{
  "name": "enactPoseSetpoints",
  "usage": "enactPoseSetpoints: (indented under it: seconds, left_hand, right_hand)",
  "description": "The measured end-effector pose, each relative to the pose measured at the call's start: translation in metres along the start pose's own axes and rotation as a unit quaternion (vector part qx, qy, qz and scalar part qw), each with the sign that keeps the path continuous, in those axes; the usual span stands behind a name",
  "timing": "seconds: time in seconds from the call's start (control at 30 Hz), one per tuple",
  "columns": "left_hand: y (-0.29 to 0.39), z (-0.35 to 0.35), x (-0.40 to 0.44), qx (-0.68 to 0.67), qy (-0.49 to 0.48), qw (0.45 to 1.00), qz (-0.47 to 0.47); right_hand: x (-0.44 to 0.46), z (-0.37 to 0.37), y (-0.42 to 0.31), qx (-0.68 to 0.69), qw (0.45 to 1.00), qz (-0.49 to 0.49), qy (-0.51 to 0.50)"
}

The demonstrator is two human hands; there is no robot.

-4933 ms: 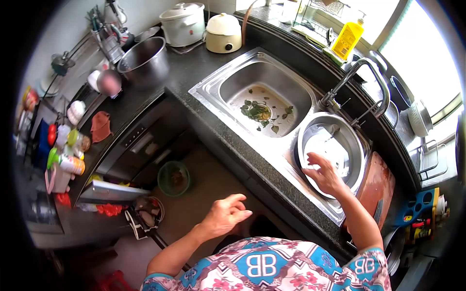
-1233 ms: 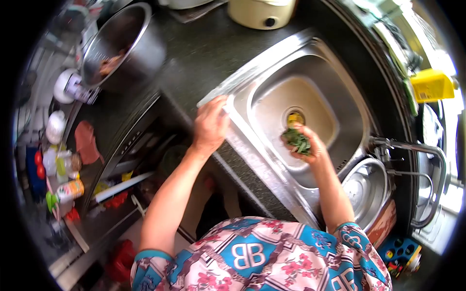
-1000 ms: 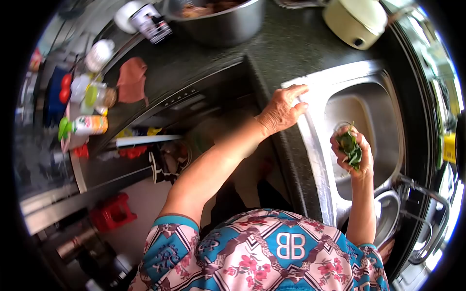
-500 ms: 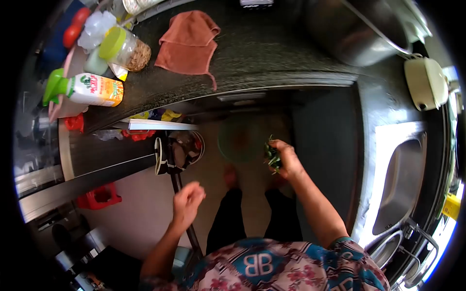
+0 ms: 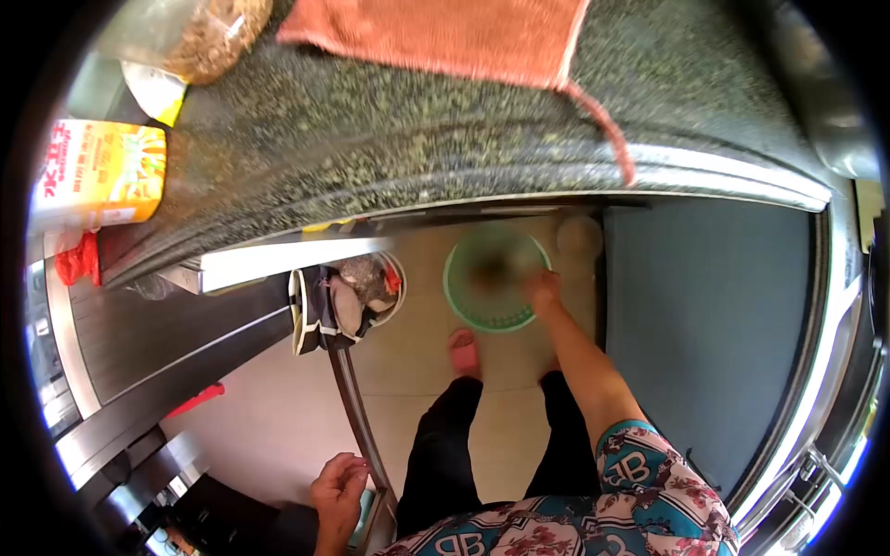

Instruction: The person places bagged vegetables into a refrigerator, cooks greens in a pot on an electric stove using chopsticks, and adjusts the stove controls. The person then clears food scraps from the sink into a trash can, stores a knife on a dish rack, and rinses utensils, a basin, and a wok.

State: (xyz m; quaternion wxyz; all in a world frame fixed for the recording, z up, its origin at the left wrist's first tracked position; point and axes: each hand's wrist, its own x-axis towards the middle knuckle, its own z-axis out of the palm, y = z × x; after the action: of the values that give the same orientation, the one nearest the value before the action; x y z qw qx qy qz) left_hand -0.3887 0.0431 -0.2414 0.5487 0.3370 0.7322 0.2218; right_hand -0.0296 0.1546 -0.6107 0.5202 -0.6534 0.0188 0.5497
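Observation:
On the floor stands a green round basket (image 5: 497, 323) with dark, blurred contents (image 5: 491, 271). My right hand (image 5: 544, 289) reaches down to the basket's right rim. Its fingers are smeared by motion, and whether the leafy greens are still in it cannot be made out. Low and to the left, away from the basket, my left hand (image 5: 340, 482) has its fingers curled in, with nothing visible in them.
The dark stone counter (image 5: 389, 139) juts out ahead, with an orange cloth (image 5: 445, 42) and an orange-labelled bottle (image 5: 107, 173) on it. A bag (image 5: 320, 310) stands left of the basket. A grey panel (image 5: 705, 324) rises on the right.
My right hand, which held leafy greens, has moved down to the basket. My left hand has dropped lower. The view has shifted closer to the counter, and the basket shows more clearly.

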Motion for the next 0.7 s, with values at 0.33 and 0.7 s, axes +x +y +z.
enactPoseSetpoints:
  seconds: [0.33,0.7]
  left_hand:
    - [0.065,0.041,0.009,0.061,-0.096,0.979,0.168]
    - [0.221,0.194,-0.035,0.185,-0.285,0.794,0.504]
  right_hand:
    - [-0.202,-0.004,-0.18,0.025,0.982,0.111,-0.153]
    - [-0.391,-0.145,-0.391,0.045,0.979,-0.198,-0.031]
